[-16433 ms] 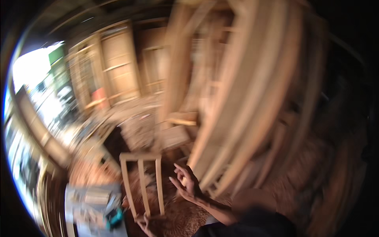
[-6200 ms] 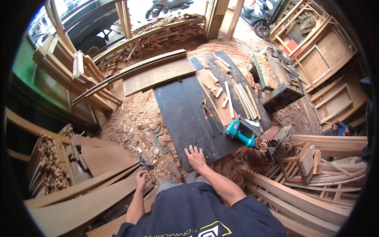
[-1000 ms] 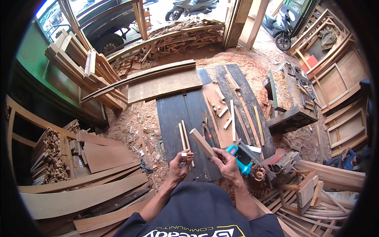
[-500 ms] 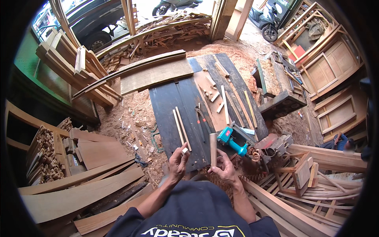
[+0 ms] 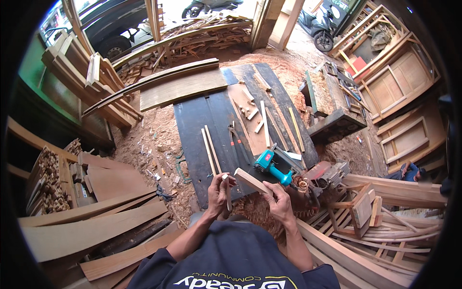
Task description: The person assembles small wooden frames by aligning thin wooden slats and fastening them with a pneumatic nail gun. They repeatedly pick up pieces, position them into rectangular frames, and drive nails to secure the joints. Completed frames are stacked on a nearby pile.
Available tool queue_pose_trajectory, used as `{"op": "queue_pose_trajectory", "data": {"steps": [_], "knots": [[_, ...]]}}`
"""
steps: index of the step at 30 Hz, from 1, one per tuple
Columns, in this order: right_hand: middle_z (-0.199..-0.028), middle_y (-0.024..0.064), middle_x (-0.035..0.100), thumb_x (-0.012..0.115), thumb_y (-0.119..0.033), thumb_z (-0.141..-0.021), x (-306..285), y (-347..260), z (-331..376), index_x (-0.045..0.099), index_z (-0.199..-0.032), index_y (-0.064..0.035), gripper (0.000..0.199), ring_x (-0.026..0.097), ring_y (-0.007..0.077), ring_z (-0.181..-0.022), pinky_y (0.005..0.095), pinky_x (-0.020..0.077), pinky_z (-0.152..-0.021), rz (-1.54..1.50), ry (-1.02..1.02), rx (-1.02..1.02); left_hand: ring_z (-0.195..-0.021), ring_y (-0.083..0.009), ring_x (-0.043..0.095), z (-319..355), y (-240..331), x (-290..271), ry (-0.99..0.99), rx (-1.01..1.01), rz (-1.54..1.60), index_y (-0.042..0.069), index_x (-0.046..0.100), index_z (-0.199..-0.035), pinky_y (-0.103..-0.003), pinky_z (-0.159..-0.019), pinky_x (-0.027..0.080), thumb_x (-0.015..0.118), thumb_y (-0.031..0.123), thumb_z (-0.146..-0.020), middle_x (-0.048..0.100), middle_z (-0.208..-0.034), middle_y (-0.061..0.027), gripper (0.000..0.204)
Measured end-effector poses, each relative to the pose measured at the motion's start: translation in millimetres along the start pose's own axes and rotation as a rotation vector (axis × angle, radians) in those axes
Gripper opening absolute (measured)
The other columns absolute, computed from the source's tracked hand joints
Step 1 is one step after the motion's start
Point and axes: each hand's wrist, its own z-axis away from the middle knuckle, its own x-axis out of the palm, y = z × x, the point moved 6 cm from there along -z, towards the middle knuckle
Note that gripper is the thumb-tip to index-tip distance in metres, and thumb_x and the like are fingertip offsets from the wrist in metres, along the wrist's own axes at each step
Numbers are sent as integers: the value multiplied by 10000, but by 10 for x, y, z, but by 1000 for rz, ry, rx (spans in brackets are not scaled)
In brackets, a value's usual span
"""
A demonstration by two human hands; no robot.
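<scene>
My left hand point(image 5: 217, 196) is closed on a small wooden stick point(image 5: 228, 198), its pale end at the fingertips. My right hand point(image 5: 280, 203) grips a thicker wooden block point(image 5: 251, 181) by its lower right end, tilted with its far end toward my left hand. The two pieces are apart. Beyond my left hand, two thin wood strips point(image 5: 208, 151) lie on the dark worktable point(image 5: 192, 118). Pincers with red-and-black handles point(image 5: 236, 142) rest right of them. A teal nail gun point(image 5: 273, 166) lies beyond my right hand.
Short offcuts point(image 5: 251, 113) and longer strips lie on the table's far half. A wide board point(image 5: 185, 91) overlaps its far left edge. At right stand a machine with a motor point(image 5: 332, 176) and stacked lumber point(image 5: 356, 255). Planks point(image 5: 91, 231) lie at left. A person point(image 5: 408, 171) is at far right.
My right hand has tipped the block from upright to slanting left. My left hand has turned its stick, so more of its length shows below the fingers. The view has shifted slightly.
</scene>
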Motion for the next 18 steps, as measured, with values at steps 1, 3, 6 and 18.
{"op": "queue_pose_trajectory", "data": {"steps": [1, 3, 6, 18], "knots": [[-1102, 160, 679, 652, -37, -925, 6, -29, -30, 641, -1242, 11, 320, 692, 259, -988, 347, 526, -878, 7, 2, -22, -887, -142, 631, -18, 17, -18, -3, -19, -32, 6, 583, -1201, -294, -815, 520, 484, 225, -1078, 664, -965, -80, 270], [-1104, 171, 676, 661, -17, -899, 24, -102, -123, 643, -1235, 3, 337, 670, 305, -1024, 371, 515, -902, 18, -2, -91, -873, -139, 626, -46, 69, -48, -17, -19, -80, 6, 584, -1155, -295, -806, 517, 470, 264, -1084, 662, -937, -78, 290], [-1097, 182, 673, 665, 19, -860, 37, -218, -320, 634, -1250, -8, 392, 649, 358, -1046, 402, 517, -906, 43, -26, -210, -807, -121, 589, -97, 154, -56, -53, 54, -100, 6, 590, -1109, -279, -748, 488, 475, 284, -1084, 651, -901, -60, 302], [-1115, 174, 682, 676, 1, -870, 72, -420, -571, 660, -1225, -25, 357, 663, 353, -1031, 395, 532, -903, 166, -195, -288, -750, -92, 555, -167, -94, -204, -71, 89, -24, 11, 579, -1194, -250, -672, 464, 585, 190, -1038, 628, -856, -27, 237]]}}
